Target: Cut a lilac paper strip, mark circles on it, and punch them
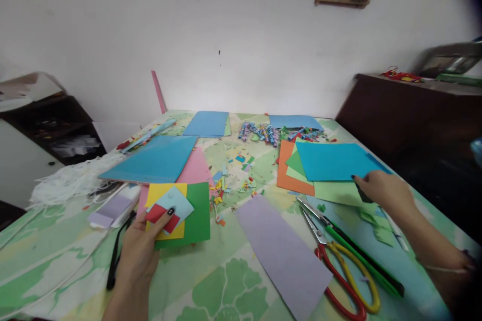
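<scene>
My left hand [139,248] is closed on a fanned bunch of coloured paper pieces: a green sheet [198,213], a yellow one [156,193], a light blue square [184,208] and a small red piece [154,213]. The thumb presses on top. At the right, my right hand [382,188] is closed, its fingertips by the near edge of a bright blue sheet [327,160]. Something small and dark shows under those fingers; I cannot make out what. A lilac paper strip [282,256] lies between the hands, beside red-and-yellow-handled scissors [339,271] and a green cutter knife [361,253].
Blue sheets [154,160] lie at the left, with white string [71,185] beyond a white and lilac box [115,205]. Orange paper [288,175] sits under the right stack. Paper scraps [241,160] and rolled paper pieces [267,134] cover the middle and back. A dark cabinet [406,115] borders the right.
</scene>
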Motion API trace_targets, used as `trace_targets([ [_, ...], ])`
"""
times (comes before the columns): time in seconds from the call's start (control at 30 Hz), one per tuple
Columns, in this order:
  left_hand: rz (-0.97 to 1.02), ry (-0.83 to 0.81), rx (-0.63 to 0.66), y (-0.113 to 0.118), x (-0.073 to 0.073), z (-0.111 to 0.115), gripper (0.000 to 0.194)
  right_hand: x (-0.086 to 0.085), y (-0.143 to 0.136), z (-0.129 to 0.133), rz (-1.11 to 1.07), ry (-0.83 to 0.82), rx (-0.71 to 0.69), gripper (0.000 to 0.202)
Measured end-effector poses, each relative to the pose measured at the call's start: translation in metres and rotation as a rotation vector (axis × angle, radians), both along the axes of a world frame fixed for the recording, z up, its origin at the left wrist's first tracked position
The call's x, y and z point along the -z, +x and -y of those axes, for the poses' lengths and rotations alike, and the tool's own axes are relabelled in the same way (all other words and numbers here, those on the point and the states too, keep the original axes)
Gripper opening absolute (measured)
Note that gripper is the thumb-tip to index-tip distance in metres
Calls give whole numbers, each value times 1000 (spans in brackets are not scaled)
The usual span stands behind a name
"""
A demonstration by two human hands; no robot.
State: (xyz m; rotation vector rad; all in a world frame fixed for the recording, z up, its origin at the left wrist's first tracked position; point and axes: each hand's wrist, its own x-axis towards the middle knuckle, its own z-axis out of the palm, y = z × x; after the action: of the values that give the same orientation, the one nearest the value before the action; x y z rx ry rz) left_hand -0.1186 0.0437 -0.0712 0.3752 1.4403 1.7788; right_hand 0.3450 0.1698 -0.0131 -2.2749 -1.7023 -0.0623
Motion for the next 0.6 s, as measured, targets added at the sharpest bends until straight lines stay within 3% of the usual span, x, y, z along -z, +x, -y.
trace_targets([
  [0.13,-119,-29,-87,0,6,0,32,7,-75,47,-69,-229,-386,23],
  [0.2,-193,-28,-128,0,10,1,35,18,-114,73,-75,-463,-579,33],
  [0.33,-178,-16,-24,-6,13,2,49,41,-152,101,-53,-542,-608,68],
  [0.47,-50,-125,202,-20,8,0,50,50,-153,88,-127,-521,-609,60],
  [0.6,91,-138,249,-17,3,-3,34,50,-166,37,-127,-395,-629,31],
])
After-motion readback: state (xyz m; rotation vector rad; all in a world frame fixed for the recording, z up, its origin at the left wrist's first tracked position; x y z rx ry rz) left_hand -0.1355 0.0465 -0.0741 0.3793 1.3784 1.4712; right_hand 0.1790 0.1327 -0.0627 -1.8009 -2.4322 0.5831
